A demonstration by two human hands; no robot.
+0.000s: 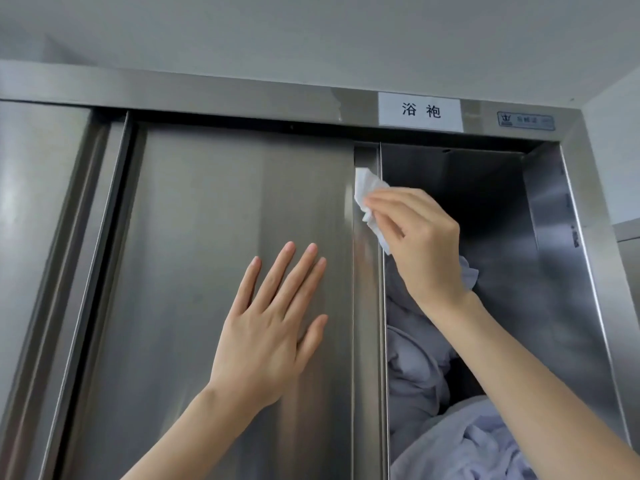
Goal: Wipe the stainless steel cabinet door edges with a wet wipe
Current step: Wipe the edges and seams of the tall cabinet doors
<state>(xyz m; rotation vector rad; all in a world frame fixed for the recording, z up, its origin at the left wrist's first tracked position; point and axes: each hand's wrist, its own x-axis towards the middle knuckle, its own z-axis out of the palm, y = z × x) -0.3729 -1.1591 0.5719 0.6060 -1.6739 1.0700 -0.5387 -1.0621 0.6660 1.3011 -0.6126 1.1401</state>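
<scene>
A stainless steel sliding cabinet door (207, 271) fills the middle of the head view. Its right vertical edge (367, 306) runs down beside the open compartment. My right hand (419, 240) pinches a crumpled white wet wipe (369, 195) and holds it against the upper part of that edge. My left hand (273, 327) lies flat on the door face with its fingers straight and spread, left of the edge.
The open compartment (485, 202) on the right holds a pile of pale lavender cloth (422, 375). A white label (420, 110) sits on the steel top frame. The cabinet's right frame (588, 271) meets a wall. Another steel panel (34, 237) stands at far left.
</scene>
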